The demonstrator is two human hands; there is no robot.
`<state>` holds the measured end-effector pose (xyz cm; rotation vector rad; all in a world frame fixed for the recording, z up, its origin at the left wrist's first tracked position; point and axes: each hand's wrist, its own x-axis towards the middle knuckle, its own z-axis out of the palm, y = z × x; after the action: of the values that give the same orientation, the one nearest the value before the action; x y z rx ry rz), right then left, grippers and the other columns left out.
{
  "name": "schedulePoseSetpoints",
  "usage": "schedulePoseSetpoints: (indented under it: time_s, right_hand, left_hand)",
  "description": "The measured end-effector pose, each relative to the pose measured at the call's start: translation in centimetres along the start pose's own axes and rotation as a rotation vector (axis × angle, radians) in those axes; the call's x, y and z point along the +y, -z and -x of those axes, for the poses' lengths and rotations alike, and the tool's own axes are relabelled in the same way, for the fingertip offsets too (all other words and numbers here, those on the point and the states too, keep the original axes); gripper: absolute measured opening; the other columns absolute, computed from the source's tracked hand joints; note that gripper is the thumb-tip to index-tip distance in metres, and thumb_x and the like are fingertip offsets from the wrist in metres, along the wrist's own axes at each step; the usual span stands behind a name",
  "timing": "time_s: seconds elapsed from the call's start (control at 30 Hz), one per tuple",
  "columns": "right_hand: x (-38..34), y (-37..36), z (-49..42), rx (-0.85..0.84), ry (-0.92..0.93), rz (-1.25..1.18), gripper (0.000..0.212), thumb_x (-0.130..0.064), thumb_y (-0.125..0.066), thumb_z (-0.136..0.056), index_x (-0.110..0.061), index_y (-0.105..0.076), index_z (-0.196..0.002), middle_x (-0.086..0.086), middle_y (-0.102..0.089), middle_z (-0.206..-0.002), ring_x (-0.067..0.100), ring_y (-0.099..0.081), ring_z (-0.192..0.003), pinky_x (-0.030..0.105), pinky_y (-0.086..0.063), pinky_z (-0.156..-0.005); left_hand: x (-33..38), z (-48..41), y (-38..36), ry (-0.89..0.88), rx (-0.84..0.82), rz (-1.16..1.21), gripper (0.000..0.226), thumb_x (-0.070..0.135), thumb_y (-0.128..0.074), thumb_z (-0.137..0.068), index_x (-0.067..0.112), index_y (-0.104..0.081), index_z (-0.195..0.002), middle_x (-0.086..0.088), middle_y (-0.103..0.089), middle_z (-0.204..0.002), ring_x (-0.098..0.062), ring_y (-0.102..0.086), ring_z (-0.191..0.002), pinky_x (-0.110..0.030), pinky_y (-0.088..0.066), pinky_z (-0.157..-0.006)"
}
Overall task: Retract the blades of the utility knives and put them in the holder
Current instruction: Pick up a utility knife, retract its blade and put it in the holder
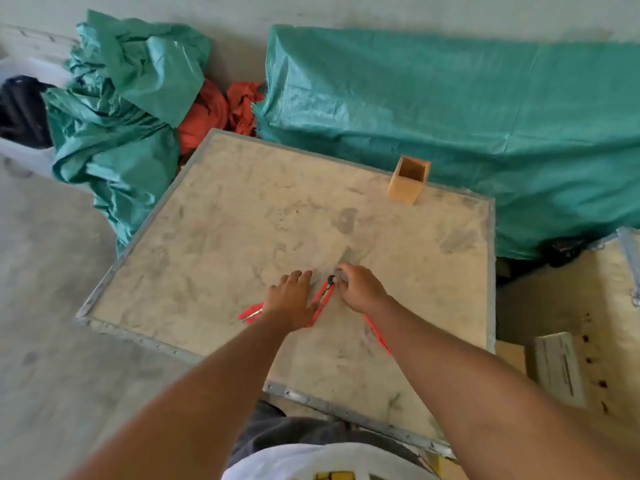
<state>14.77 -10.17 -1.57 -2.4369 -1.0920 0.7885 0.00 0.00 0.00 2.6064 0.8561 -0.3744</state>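
Observation:
Three red utility knives lie on a dusty wooden crate top (214,237). The middle knife (323,297) points away from me, its grey blade (346,255) extended. My left hand (291,301) lies flat, fingers spread, over that knife's rear part. My right hand (360,287) pinches the knife near its black slider knob. A second knife (252,312) shows left of my left wrist. The third knife (377,336) is partly hidden under my right forearm. A small square wooden holder (408,183) stands upright at the far edge, with nothing seen inside.
Green tarpaulin covers a long bundle (450,116) behind the crate and a heap (121,109) at the far left, with red cloth (221,112) between them. Another wooden crate (588,323) carrying a white box (557,368) sits to the right. A metal strip (346,415) edges the crate top.

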Motion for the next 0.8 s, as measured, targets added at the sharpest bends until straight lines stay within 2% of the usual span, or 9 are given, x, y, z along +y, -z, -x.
schedulePoseSetpoints:
  time_s: [0.1, 0.2, 0.33, 0.47, 0.53, 0.57, 0.63, 0.7, 0.8]
  right_hand:
    - [0.3, -1.6, 0.2, -0.034, -0.056, -0.109, 0.038, -0.028, -0.053, -0.1, -0.015, -0.057, -0.136, 0.016, -0.068, -0.122, 0.035, -0.063, -0.115, 0.042, -0.052, -0.096]
    - [-0.1, -2.2, 0.5, -0.056, -0.116, -0.163, 0.043, -0.025, -0.053, -0.102, -0.014, -0.052, -0.143, 0.016, -0.066, -0.127, 0.033, -0.061, -0.119, 0.04, -0.049, -0.1]
    - [-0.3, -2.7, -0.3, -0.054, -0.196, -0.201, 0.043, -0.025, -0.055, -0.101, -0.017, -0.052, -0.143, 0.014, -0.066, -0.129, 0.03, -0.062, -0.12, 0.039, -0.049, -0.104]
    - [-0.2, -3.1, -0.8, 0.012, -0.283, -0.312, 0.03, -0.019, -0.062, -0.097, -0.016, -0.063, -0.127, 0.009, -0.07, -0.117, 0.025, -0.065, -0.11, 0.031, -0.05, -0.096]
    - [0.0, -3.5, -1.0, 0.043, -0.338, -0.422, 0.024, -0.016, -0.065, -0.095, -0.017, -0.065, -0.118, 0.007, -0.069, -0.113, 0.025, -0.069, -0.104, 0.04, -0.059, -0.093]
    - [0.0, -3.5, -1.0, 0.054, -0.372, -0.499, 0.02, -0.015, -0.066, -0.094, -0.017, -0.066, -0.114, 0.008, -0.069, -0.112, 0.026, -0.071, -0.1, 0.044, -0.062, -0.086]
    - [-0.4, -3.0, -0.8, 0.061, -0.408, -0.614, 0.014, -0.011, -0.065, -0.095, -0.015, -0.066, -0.109, 0.01, -0.068, -0.11, 0.028, -0.074, -0.093, 0.041, -0.066, -0.074]
    - [-0.4, -2.1, -0.5, 0.049, -0.373, -0.687, 0.014, -0.009, -0.066, -0.095, -0.014, -0.068, -0.107, 0.011, -0.07, -0.109, 0.028, -0.076, -0.087, 0.039, -0.066, -0.069]
    - [-0.5, 0.1, 0.1, 0.028, -0.289, -0.776, 0.019, -0.007, -0.068, -0.093, -0.011, -0.07, -0.112, 0.014, -0.071, -0.111, 0.027, -0.078, -0.084, 0.043, -0.066, -0.071]
  left_hand:
    - [-0.1, 0.8, -2.2, 0.035, -0.017, 0.028, 0.062, 0.042, -0.058, -0.085, 0.017, -0.041, -0.139, -0.006, -0.052, -0.138, -0.031, -0.045, -0.128, -0.047, -0.046, -0.098]
    - [-0.3, 1.1, -4.5, 0.029, -0.006, 0.025, 0.057, 0.042, -0.06, -0.086, 0.02, -0.044, -0.136, -0.005, -0.051, -0.135, -0.03, -0.043, -0.128, -0.045, -0.044, -0.1]
    - [-0.4, 0.5, -6.2, 0.072, -0.055, 0.152, 0.057, 0.035, -0.067, -0.086, 0.02, -0.046, -0.136, -0.006, -0.045, -0.134, -0.03, -0.045, -0.124, -0.044, -0.051, -0.095]
    - [0.1, 0.3, -6.8, 0.109, -0.024, 0.399, 0.045, 0.014, -0.067, -0.081, 0.02, -0.06, -0.125, -0.008, -0.053, -0.123, -0.029, -0.056, -0.11, -0.039, -0.053, -0.088]
    - [0.2, 0.6, -6.4, 0.111, -0.023, 0.512, 0.045, 0.011, -0.066, -0.08, 0.021, -0.064, -0.124, -0.01, -0.061, -0.111, -0.029, -0.06, -0.101, -0.033, -0.051, -0.082]
    - [0.1, 0.8, -6.2, 0.114, -0.035, 0.562, 0.046, 0.011, -0.066, -0.081, 0.021, -0.064, -0.126, -0.009, -0.064, -0.106, -0.028, -0.062, -0.097, -0.031, -0.049, -0.08]
    - [-0.1, 1.2, -5.2, 0.135, -0.07, 0.639, 0.05, 0.015, -0.069, -0.082, 0.022, -0.061, -0.131, -0.004, -0.069, -0.107, -0.022, -0.064, -0.093, -0.027, -0.048, -0.077]
    - [-0.2, 1.9, -4.0, 0.139, -0.119, 0.711, 0.053, 0.018, -0.069, -0.085, 0.024, -0.056, -0.136, 0.004, -0.07, -0.111, -0.013, -0.064, -0.088, -0.022, -0.048, -0.074]
    - [-0.3, 3.1, -1.7, 0.119, -0.188, 0.863, 0.051, 0.01, -0.062, -0.092, 0.033, -0.055, -0.136, 0.01, -0.07, -0.111, -0.011, -0.067, -0.088, -0.02, -0.056, -0.068]
